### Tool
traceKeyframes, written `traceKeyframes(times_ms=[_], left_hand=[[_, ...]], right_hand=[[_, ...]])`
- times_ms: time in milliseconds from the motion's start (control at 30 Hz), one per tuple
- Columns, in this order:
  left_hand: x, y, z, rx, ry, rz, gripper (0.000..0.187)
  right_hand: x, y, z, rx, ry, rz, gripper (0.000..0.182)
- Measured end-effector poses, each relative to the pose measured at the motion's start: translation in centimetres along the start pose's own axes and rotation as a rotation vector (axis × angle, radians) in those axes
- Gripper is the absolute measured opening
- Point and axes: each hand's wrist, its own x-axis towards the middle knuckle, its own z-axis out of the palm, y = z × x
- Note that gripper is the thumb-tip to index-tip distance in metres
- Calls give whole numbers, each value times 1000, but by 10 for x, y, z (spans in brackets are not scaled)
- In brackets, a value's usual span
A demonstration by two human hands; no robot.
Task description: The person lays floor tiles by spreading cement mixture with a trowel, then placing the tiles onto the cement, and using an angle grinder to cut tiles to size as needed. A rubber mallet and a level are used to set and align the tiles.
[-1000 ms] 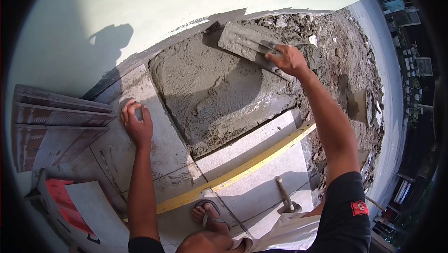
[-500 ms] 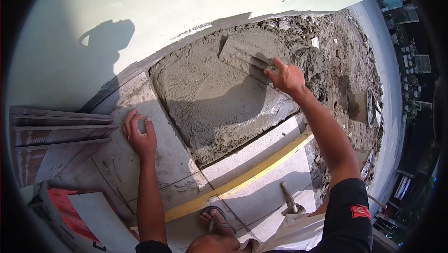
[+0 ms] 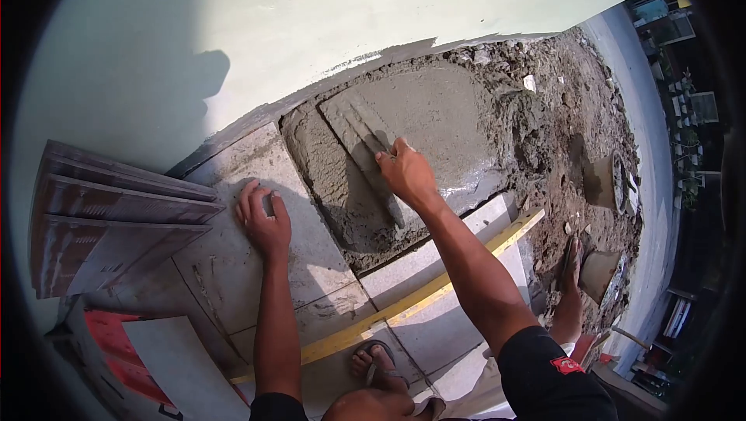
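My right hand [image 3: 408, 175] is wrapped round the handle of a plastering trowel [image 3: 348, 120]. Its long blade lies across the left part of a bed of wet grey mortar [image 3: 447, 114]. To the right of the blade the mortar looks smooth; on the left it is rougher and lower. The handle is mostly hidden under my fingers. Leaning on a laid floor tile [image 3: 307, 246], my left hand [image 3: 266, 220] has its fingers apart and holds nothing.
Several tiles [image 3: 116, 227] lean in a stack at the left. A yellow straightedge [image 3: 423, 300] crosses the floor tiles. Two buckets [image 3: 600, 180] sit on rough soil at the right. A pale wall [image 3: 311, 9] borders the mortar. A red box [image 3: 116, 351] is at lower left.
My right hand has drawn the trowel left across the mortar, and the blade has turned. The mortar behind it is smoother. My left hand stays on the tile while the view has shifted.
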Motion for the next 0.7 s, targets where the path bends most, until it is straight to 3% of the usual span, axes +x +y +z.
traceKeyframes(times_ms=[100,167,300,400,467,567,700], left_hand=[[-1,-2,-3,2,-8,32,13],[-1,-4,-4,-18,-8,47,13],[-3,-6,-5,-26,-32,54,13],[-1,-2,-5,-4,-20,12,12],[3,-1,-4,19,2,-3,11],[-1,1,-2,47,-12,-2,10],[-1,-5,1,33,37,69,10]], right_hand=[[-15,-25,14,-42,-92,-67,45],[-20,-31,4,-208,-285,-106,50],[14,34,-39,-210,20,-122,42],[48,102,-92,-280,266,89,46],[61,148,-115,-173,312,184,47],[56,141,-110,68,196,272,48],[32,64,-50,35,70,86,53]])
